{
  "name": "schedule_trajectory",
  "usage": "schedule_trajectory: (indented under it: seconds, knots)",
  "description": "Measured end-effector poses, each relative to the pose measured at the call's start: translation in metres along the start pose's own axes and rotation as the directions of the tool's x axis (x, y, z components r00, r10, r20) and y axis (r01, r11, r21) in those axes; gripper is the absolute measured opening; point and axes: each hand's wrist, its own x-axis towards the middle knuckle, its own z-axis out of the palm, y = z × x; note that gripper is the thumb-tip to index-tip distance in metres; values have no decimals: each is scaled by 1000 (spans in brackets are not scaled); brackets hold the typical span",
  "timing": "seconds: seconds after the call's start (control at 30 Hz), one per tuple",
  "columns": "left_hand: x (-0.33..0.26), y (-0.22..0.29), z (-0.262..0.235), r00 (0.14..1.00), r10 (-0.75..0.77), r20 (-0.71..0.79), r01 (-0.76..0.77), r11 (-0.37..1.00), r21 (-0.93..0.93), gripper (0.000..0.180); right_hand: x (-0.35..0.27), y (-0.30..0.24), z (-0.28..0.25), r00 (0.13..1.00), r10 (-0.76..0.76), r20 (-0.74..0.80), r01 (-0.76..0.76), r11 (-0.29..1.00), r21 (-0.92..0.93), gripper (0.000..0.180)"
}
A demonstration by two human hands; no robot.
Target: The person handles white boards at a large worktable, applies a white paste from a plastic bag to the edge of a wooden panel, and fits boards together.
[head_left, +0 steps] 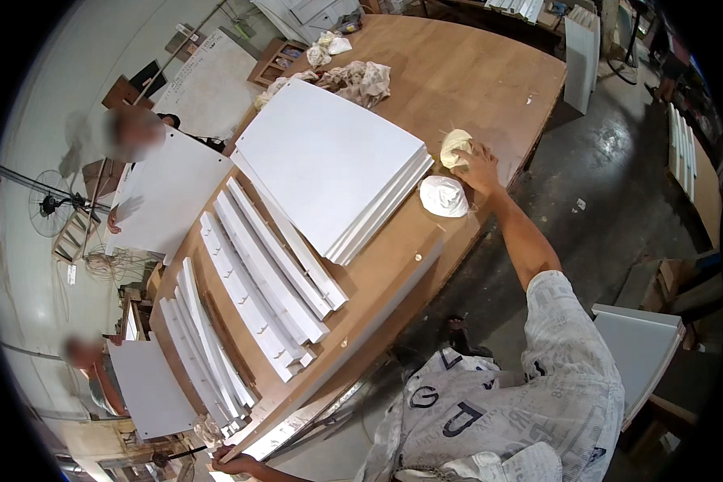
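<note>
My right hand (478, 167) reaches across to the table's right side. Its fingers curl over a pale yellow, rounded bundle (455, 147) that looks wrapped in thin film or cloth. Just nearer to me sits a similar white bundle (443, 197), which no hand touches. To the left of both lies a stack of large white panels (329, 157). My left hand (234, 461) is low at the left, by the table's near left corner. Its fingers look closed around something at the edge that I cannot make out.
Several long white strips (257, 277) lie on the brown table (466, 60). Crumpled cloths (357, 83) rest behind the panels. Across the table one person holds a white panel (173, 189); another stands by a second panel (151, 390). More white panels (636, 353) lie at my right.
</note>
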Motion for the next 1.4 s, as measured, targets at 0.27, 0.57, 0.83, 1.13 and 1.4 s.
schedule_trajectory:
  seconds: [0.27, 0.57, 0.83, 1.13, 1.4]
  knots:
    - [-19, 14, 15, 997, -23, 72, 28, 997, -68, 32, 24, 5, -1, 974, 228, 1, -227, 968, 106, 48]
    - [-3, -13, -22, 998, 59, -18, -62, 971, -231, 40, 33, -16, 2, 915, 404, 5, -404, 913, 64, 39]
    - [-9, 2, -3, 1000, -8, -13, 5, 982, -190, 38, 1, -7, -8, 918, 334, -213, -212, 868, 449, 43]
    - [-2, -12, 19, 992, 127, 26, -122, 981, -150, 41, -27, -22, -17, 854, 251, 457, -490, 682, 542, 38]
    - [-43, 7, 59, 992, 119, 45, -116, 990, -76, 38, -58, -35, 24, 823, 202, 531, -480, 748, 459, 35]
